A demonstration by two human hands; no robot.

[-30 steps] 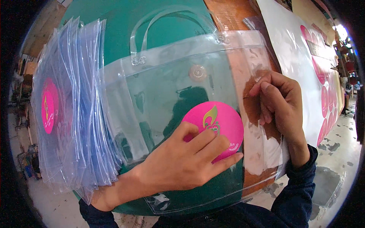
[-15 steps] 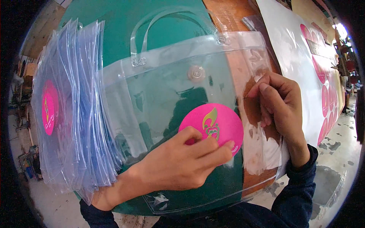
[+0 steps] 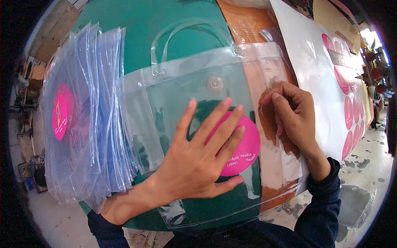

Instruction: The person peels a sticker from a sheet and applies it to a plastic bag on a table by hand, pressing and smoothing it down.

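Note:
A transparent plastic bag [image 3: 178,89] lies flat before me, its looped handles [image 3: 154,53] pointing away and a round snap button [image 3: 214,84] near its top. On the bag's front is a round pink sticker [image 3: 244,151]. My left hand [image 3: 202,153] lies open across the sticker's left part, fingers spread, hiding much of its design. By the bag's right side, my right hand [image 3: 293,113] is closed with thumb and forefinger pinched together. What it holds, if anything, is too small to make out.
To the left lies a thick stack of similar transparent bags [image 3: 95,120], with a pink sticker [image 3: 60,111] on one. A white sheet [image 3: 306,58] at right carries several pink round stickers [image 3: 349,111] and a flat bar [image 3: 344,59]. Beneath are a green surface [image 3: 120,14] and brown wood [image 3: 237,18].
My left hand has gone from curled fingers on the sticker to spread fingers lying across it. My right hand stays pinched and appears slightly farther left.

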